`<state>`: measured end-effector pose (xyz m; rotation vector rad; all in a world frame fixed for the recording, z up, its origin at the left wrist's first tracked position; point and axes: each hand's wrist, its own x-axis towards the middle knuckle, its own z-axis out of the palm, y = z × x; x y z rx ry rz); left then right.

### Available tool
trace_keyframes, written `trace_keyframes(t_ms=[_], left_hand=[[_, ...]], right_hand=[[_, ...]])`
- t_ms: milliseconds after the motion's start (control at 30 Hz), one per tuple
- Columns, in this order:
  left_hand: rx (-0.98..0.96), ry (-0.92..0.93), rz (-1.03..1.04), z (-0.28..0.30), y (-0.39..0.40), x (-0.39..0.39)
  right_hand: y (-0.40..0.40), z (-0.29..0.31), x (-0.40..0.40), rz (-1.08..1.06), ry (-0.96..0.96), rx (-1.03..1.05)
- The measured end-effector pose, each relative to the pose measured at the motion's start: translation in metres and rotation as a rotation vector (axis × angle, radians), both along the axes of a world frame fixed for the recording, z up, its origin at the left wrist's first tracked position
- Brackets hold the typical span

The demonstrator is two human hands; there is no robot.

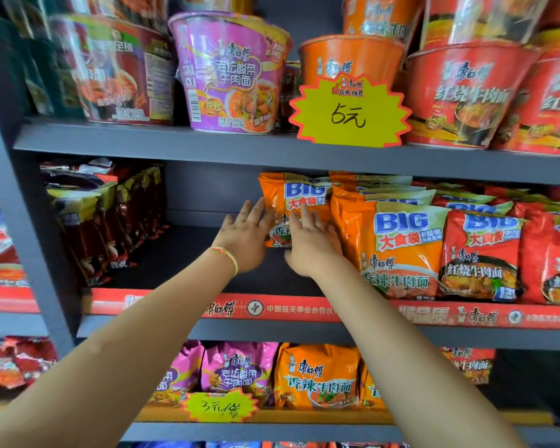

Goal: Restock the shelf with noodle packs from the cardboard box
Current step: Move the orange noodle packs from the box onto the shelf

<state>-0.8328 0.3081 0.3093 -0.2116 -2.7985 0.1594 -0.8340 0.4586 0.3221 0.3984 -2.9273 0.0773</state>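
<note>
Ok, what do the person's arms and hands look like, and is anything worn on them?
Both forearms are bare, with no sleeves in view and no gloves. The left hand has a thin braided string bracelet at the wrist, in yellow-green and pink. The right hand and its wrist carry nothing visible. No rings show on the fingers.

Glossy plastic noodle packs [293, 208] on a matt grey shelf [207, 147].

- Bare middle shelf [181, 253] floor lies open between the dark red packs [110, 221] on the left and the orange packs [392, 247] on the right.
- The upper shelf board [175, 145] caps this gap.
- An orange pack [291, 202] stands upright deep in the gap.
</note>
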Motion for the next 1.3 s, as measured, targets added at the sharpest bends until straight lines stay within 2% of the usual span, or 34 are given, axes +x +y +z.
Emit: trace_keyframes(t_ms=[67,133,200,233,300,500,633,700,767,900,967,1100,1200,1300], left_hand=[[0.058,0.085,-0.042,0.007,-0.002,0.012],[0.162,0.312,-0.14,0.015,-0.007,0.032],[0.385,0.581,-0.164,0.016,-0.017,0.066],[0.501,0.654,-0.15,0.014,-0.025,0.086],[0.643,0.675,-0.073,0.004,-0.045,0.125],[1.004,0.567,0.336,-0.073,-0.159,0.239],[0.988,0.474,0.824,-0.13,-0.232,0.374],[0.935,0.364,1.078,-0.149,-0.255,0.452],[0.958,0.298,1.306,-0.168,-0.267,0.529],[0.923,0.494,1.646,-0.216,-0.27,0.676],[0.867,0.458,1.824,-0.246,-0.271,0.738],[0.802,0.362,2.064,-0.306,-0.277,0.835],[0.778,0.282,2.123,-0.335,-0.286,0.865],[0.821,0.229,2.145,-0.364,-0.299,0.879]], right_hand=[[0.003,0.004,0.016,0.06,0.123,-0.106],[0.005,0.005,0.037,0.163,0.347,-0.253],[-0.001,0.003,0.061,0.301,0.554,-0.45],[-0.008,0.002,0.074,0.373,0.586,-0.546],[-0.035,-0.003,0.093,0.529,0.503,-0.655],[-0.181,-0.066,0.14,0.984,0.084,-0.76],[-0.301,-0.136,0.219,1.206,-0.303,-0.595],[-0.352,-0.165,0.281,1.364,-0.422,-0.482],[-0.393,-0.19,0.349,1.51,-0.522,-0.354],[-0.452,-0.229,0.482,1.757,-0.677,-0.133],[-0.477,-0.246,0.541,1.842,-0.693,-0.073],[-0.517,-0.283,0.648,1.905,-0.773,0.05],[-0.544,-0.308,0.691,1.893,-0.777,0.137],[-0.585,-0.335,0.731,1.819,-0.698,0.216]])
